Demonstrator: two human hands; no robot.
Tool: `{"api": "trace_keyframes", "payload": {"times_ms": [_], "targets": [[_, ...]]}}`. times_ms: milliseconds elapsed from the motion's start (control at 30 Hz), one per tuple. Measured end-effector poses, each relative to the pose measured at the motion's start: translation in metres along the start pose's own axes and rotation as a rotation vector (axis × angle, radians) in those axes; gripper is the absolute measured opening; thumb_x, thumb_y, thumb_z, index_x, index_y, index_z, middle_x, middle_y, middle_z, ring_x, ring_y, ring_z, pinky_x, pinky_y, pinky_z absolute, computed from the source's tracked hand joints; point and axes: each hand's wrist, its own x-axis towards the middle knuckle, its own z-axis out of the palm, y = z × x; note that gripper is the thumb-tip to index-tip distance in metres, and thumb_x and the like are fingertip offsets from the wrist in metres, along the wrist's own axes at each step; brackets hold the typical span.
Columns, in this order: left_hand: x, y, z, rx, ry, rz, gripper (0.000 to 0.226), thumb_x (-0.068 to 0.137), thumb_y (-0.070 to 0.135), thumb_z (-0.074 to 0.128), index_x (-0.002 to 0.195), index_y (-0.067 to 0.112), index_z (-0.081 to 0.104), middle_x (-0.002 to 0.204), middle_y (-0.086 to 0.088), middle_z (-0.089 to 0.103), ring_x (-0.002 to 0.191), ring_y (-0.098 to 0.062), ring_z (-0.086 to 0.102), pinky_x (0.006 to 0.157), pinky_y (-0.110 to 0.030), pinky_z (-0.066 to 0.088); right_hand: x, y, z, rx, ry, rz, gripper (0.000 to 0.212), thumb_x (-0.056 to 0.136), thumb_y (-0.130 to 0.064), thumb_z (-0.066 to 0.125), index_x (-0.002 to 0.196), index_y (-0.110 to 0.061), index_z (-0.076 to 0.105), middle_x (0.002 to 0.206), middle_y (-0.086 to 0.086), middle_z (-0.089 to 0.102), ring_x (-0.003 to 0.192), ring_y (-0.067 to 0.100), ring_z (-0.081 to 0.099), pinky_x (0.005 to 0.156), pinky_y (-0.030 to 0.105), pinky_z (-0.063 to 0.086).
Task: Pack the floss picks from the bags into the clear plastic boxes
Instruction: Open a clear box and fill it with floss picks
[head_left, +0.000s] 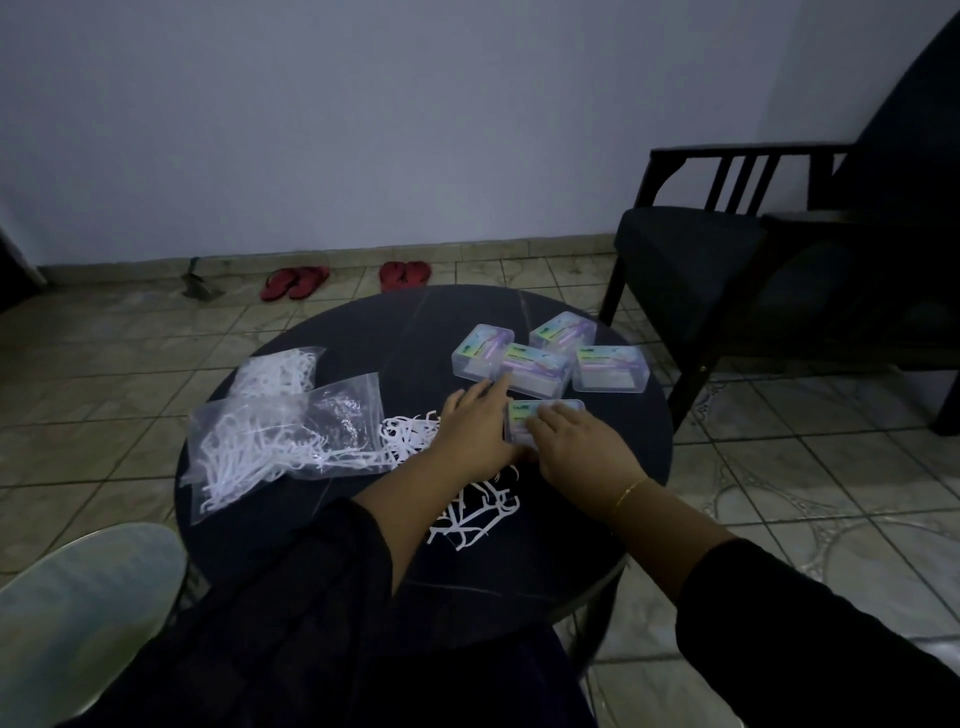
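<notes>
Head view: both my hands, left (475, 423) and right (576, 447), fingers flat on clear box (545, 415), frame centre; four closed boxes (550, 358) above; bags (280, 431) hold white picks at left.

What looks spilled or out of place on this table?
Loose floss picks lie scattered on the round table between the person's forearms, outside both bags and boxes. More spill from the nearer bag's mouth.

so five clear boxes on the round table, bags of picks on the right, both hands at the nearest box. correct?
Not quite: the head view shows the bags of picks on the left side of the round table, not the right. The rest holds: five clear boxes, with the left hand and right hand at the nearest box.
</notes>
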Motion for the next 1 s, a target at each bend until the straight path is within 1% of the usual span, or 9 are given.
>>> {"api": "trace_keyframes", "payload": {"times_ms": [167,267,333,433,500,600,733,867,1000], "targets": [[0.007,-0.007,0.005,-0.081,-0.016,-0.053,0.117,0.069,0.051,0.076,0.152,0.027,-0.002,0.141,0.001,0.045,0.140,-0.020,0.023,0.116,-0.035,0.006,0.003,0.006,-0.013,0.041,0.048,-0.042,0.042,0.099,-0.035,0.041,0.138,-0.018,0.042,0.139,0.007,0.048,0.130,0.021,0.043,0.109,0.035,0.032],[0.007,-0.006,0.001,-0.074,-0.038,-0.068,0.119,0.068,0.044,0.080,0.153,0.025,-0.002,0.150,-0.002,0.033,0.143,-0.028,0.014,0.116,-0.039,0.006,0.005,0.015,-0.023,0.336,0.185,0.086,0.029,0.096,-0.027,0.047,0.123,-0.019,0.051,0.103,0.002,0.063,0.095,0.016,0.059,0.085,0.027,0.045],[0.005,-0.003,-0.002,-0.064,-0.037,-0.070,0.118,0.067,0.040,0.082,0.152,0.025,0.002,0.150,-0.001,0.034,0.143,-0.028,0.015,0.116,-0.039,0.008,0.012,0.019,-0.022,0.513,0.301,0.216,0.023,0.096,-0.023,0.048,0.118,-0.017,0.051,0.096,0.002,0.060,0.088,0.014,0.058,0.080,0.028,0.048],[0.008,-0.004,-0.001,-0.051,-0.025,-0.053,0.119,0.064,0.043,0.083,0.151,0.022,0.004,0.144,0.004,0.045,0.139,-0.020,0.022,0.112,-0.035,0.010,0.025,0.031,-0.012,0.482,0.410,0.336,0.014,0.097,-0.021,0.047,0.104,-0.015,0.057,0.106,0.003,0.059,0.104,0.017,0.055,0.093,0.032,0.046],[0.010,-0.007,0.001,-0.036,-0.029,-0.049,0.123,0.062,0.047,0.082,0.151,0.022,0.000,0.141,0.008,0.049,0.139,-0.017,0.023,0.108,-0.035,0.011,0.030,0.037,-0.003,0.365,0.349,0.380,0.021,0.097,-0.024,0.048,0.115,-0.018,0.058,0.128,0.004,0.054,0.125,0.020,0.044,0.107,0.037,0.033],[0.012,-0.008,0.001,-0.009,-0.031,-0.044,0.125,0.062,0.049,0.082,0.151,0.024,-0.002,0.141,0.008,0.049,0.138,-0.015,0.023,0.102,-0.034,0.012,0.032,0.041,0.007,0.244,0.263,0.390,0.031,0.097,-0.027,0.046,0.127,-0.022,0.052,0.148,0.003,0.036,0.141,0.023,0.023,0.113,0.045,0.019],[0.014,-0.009,0.001,0.036,-0.034,-0.044,0.128,0.062,0.055,0.079,0.151,0.025,-0.008,0.146,0.005,0.044,0.138,-0.018,0.021,0.102,-0.035,0.014,0.031,0.036,0.007,0.241,0.193,0.404,0.035,0.099,-0.029,0.038,0.133,-0.024,0.047,0.157,0.006,0.020,0.146,0.026,0.008,0.115,0.050,0.011],[0.010,-0.013,0.001,0.057,-0.080,-0.060,0.133,0.059,0.064,0.074,0.149,0.028,-0.017,0.149,0.001,0.034,0.137,-0.025,0.020,0.107,-0.036,0.017,0.023,0.029,0.002,0.273,0.236,0.407,0.035,0.100,-0.029,0.035,0.133,-0.026,0.049,0.159,0.007,0.012,0.147,0.026,0.002,0.115,0.051,0.008],[-0.012,-0.008,-0.017,0.063,-0.037,-0.057,0.124,0.066,0.064,0.072,0.151,0.027,-0.010,0.156,-0.002,0.015,0.142,-0.028,0.010,0.113,-0.038,0.011,0.010,0.016,-0.006,0.317,0.293,0.436,0.035,0.097,-0.034,0.045,0.131,-0.028,0.052,0.157,0.006,0.017,0.145,0.026,0.009,0.113,0.048,0.014]]}}
